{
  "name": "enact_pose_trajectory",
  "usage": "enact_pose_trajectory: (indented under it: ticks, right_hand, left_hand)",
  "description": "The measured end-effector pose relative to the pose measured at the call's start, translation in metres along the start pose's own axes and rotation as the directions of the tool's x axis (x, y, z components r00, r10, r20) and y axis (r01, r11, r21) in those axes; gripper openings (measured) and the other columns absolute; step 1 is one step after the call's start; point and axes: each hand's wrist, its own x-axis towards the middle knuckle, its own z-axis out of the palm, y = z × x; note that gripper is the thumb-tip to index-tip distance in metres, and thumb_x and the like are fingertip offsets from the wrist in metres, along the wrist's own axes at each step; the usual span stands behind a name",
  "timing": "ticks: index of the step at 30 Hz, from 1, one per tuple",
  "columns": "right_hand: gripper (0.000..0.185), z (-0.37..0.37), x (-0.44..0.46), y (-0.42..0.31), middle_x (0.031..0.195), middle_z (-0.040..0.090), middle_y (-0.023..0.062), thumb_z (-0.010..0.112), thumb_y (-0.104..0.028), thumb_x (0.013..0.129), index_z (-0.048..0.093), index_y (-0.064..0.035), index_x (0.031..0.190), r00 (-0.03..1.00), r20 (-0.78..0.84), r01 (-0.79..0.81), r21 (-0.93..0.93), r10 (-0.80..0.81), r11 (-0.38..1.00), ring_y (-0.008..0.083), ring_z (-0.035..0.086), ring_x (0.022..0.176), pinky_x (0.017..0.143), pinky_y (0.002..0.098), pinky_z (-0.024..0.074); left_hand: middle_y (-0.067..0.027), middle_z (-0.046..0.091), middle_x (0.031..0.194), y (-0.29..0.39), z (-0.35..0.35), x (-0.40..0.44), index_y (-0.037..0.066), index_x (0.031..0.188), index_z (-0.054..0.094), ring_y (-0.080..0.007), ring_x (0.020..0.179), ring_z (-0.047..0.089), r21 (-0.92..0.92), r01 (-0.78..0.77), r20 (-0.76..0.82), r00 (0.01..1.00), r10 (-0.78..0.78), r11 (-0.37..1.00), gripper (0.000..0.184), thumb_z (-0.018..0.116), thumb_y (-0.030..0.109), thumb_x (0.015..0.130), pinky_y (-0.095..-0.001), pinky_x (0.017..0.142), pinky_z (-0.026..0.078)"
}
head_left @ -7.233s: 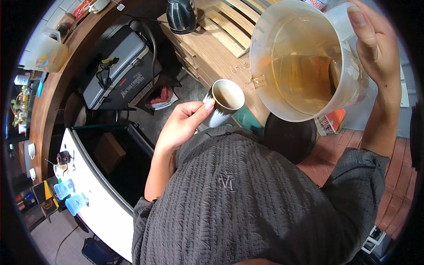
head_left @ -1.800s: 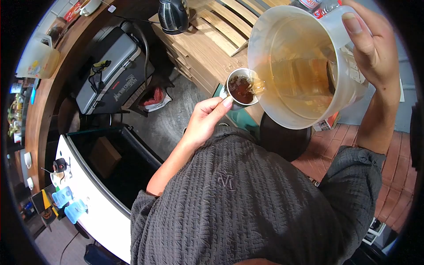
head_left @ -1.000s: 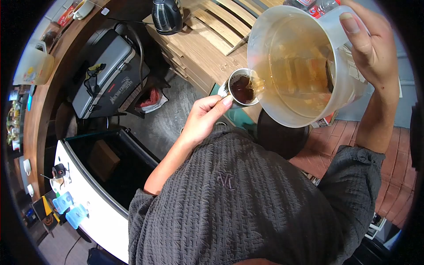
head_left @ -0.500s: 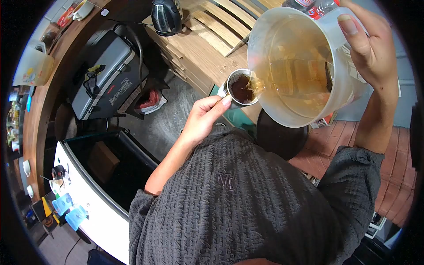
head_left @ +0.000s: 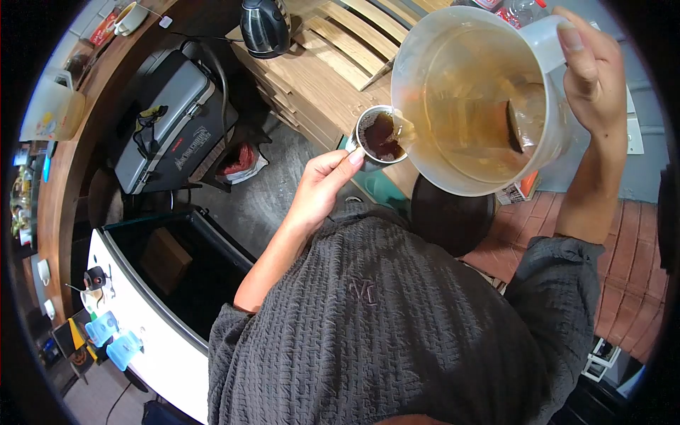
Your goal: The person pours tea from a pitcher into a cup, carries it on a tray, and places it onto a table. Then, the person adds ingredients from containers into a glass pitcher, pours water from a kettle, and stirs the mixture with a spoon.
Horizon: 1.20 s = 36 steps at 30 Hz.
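My right hand (head_left: 596, 74) is wrapped round the handle of a large clear plastic pitcher (head_left: 425, 159), which is tilted over toward the left. Amber tea (head_left: 460, 120) lies inside it, and a tea bag (head_left: 516, 126) rests against its inner wall. From its lip a thin stream runs into a mug (head_left: 383, 160). Dark brown liquid (head_left: 380, 134) with bubbles along its edge fills part of the mug. My left hand (head_left: 322, 184) grips the mug's handle, thumb on top, and keeps it just under the pitcher's lip.
An electric kettle (head_left: 265, 30) stands on the wooden counter (head_left: 322, 85) beside a slatted wooden rack (head_left: 340, 49). Plastic bottles (head_left: 520, 13) are behind the pitcher. At left are a grey cooler box (head_left: 170, 120), an open-topped white chest (head_left: 152, 322) and a shelf with another pitcher (head_left: 53, 106).
The pitcher has shifted slightly left and up and is tipped a little less; the tea bag shows more. The mug has moved slightly left with it. Tea still flows, in a thinner stream.
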Motion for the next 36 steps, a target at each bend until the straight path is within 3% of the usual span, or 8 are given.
enact_pose_trajectory:
  ticks: [2, 4, 6, 9, 11, 17, 31, 36]
  right_hand:
    - [0.054, 0.000, -0.014, 0.030, 0.071, 0.050, 0.0013, 0.042, -0.044, 0.098, 0.057, 0.0073, 0.090, 0.996, 0.009, -0.085, 0.014, 0.085, 0.996, 0.0100, 0.044, 0.067, 0.059, 0.0247, 0.0335]
    - [0.054, 0.009, -0.026, 0.042, 0.069, 0.047, -0.0017, 0.038, -0.046, 0.098, 0.054, 0.0011, 0.079, 0.967, 0.031, -0.249, 0.303, 0.252, 0.920, 0.0091, 0.042, 0.066, 0.059, 0.0236, 0.0311]
    - [0.052, 0.028, -0.044, 0.056, 0.068, 0.045, -0.0018, 0.035, -0.049, 0.097, 0.052, -0.0040, 0.075, 0.944, -0.032, -0.289, 0.392, 0.327, 0.873, 0.0089, 0.041, 0.065, 0.059, 0.0240, 0.0315]
    - [0.054, 0.055, -0.066, 0.067, 0.075, 0.055, -0.0004, 0.041, -0.046, 0.101, 0.064, 0.0024, 0.093, 0.914, -0.084, -0.314, 0.470, 0.396, 0.825, 0.0079, 0.047, 0.066, 0.058, 0.0237, 0.0361]
    - [0.048, 0.087, -0.080, 0.067, 0.071, 0.055, -0.0005, 0.038, -0.037, 0.100, 0.064, 0.0023, 0.090, 0.760, -0.223, -0.307, 0.705, 0.610, 0.639, 0.0081, 0.047, 0.062, 0.054, 0.0249, 0.0342]
    - [0.045, 0.171, -0.133, 0.077, 0.060, 0.048, -0.0027, 0.040, -0.034, 0.101, 0.057, -0.0036, 0.073, 0.491, -0.188, -0.508, 0.731, 0.851, 0.455, 0.0091, 0.042, 0.052, 0.049, 0.0263, 0.0320]
    - [0.040, 0.332, -0.233, 0.090, 0.069, 0.049, 0.0021, 0.036, -0.028, 0.100, 0.051, -0.0005, 0.075, 0.136, -0.272, -0.351, 0.886, 0.953, 0.303, 0.0118, 0.046, 0.062, 0.057, 0.0266, 0.0389]
    - [0.043, 0.331, -0.247, 0.084, 0.074, 0.054, 0.0056, 0.035, -0.032, 0.100, 0.055, 0.0011, 0.080, 0.137, -0.268, -0.400, 0.866, 0.954, 0.301, 0.0155, 0.050, 0.068, 0.064, 0.0301, 0.0418]
  left_hand:
    - [0.0096, 0.037, 0.065, 0.001, -0.004, 0.000, 0.008, 0.074, 0.056, -0.0044, 0.060, 0.030, 0.006, 0.002, -0.022, 1.000, -0.002, 1.000, 0.033, 0.059, 0.032, 0.097, -0.0239, 0.055, 0.023]
    - [0.0089, 0.038, 0.066, -0.001, -0.012, 0.002, 0.009, 0.075, 0.056, -0.0051, 0.061, 0.030, 0.013, -0.019, -0.012, 1.000, 0.019, 1.000, 0.032, 0.059, 0.031, 0.097, -0.0244, 0.055, 0.023]
    - [0.0085, 0.039, 0.066, 0.002, -0.016, 0.001, 0.009, 0.074, 0.054, -0.0058, 0.061, 0.031, 0.037, 0.010, -0.040, 0.999, -0.009, 0.999, 0.031, 0.058, 0.031, 0.097, -0.0247, 0.056, 0.024]
    - [0.0078, 0.040, 0.067, -0.003, -0.033, 0.001, 0.008, 0.078, 0.057, -0.0064, 0.062, 0.032, 0.025, -0.031, -0.028, 0.999, 0.032, 0.999, 0.030, 0.057, 0.032, 0.096, -0.0252, 0.058, 0.025]
    - [0.0075, 0.040, 0.067, -0.001, -0.038, -0.001, 0.008, 0.079, 0.056, -0.0064, 0.062, 0.033, 0.032, -0.043, -0.057, 0.997, 0.045, 0.999, 0.029, 0.057, 0.031, 0.096, -0.0256, 0.058, 0.025]
    - [0.0046, 0.040, 0.066, 0.008, -0.054, -0.011, 0.008, 0.078, 0.055, -0.0085, 0.062, 0.034, 0.078, -0.084, -0.127, 0.988, 0.093, 0.993, 0.031, 0.056, 0.033, 0.095, -0.0268, 0.058, 0.025]
    - [0.0030, 0.042, 0.066, 0.011, -0.058, -0.027, 0.007, 0.078, 0.055, -0.0099, 0.062, 0.035, 0.064, -0.095, -0.218, 0.970, 0.107, 0.993, 0.033, 0.057, 0.035, 0.094, -0.0277, 0.059, 0.027]
    - [0.0067, 0.036, 0.064, 0.006, -0.051, -0.024, 0.008, 0.074, 0.055, -0.0073, 0.060, 0.029, -0.008, -0.184, -0.152, 0.972, 0.181, 0.983, 0.032, 0.056, 0.031, 0.097, -0.0261, 0.057, 0.022]
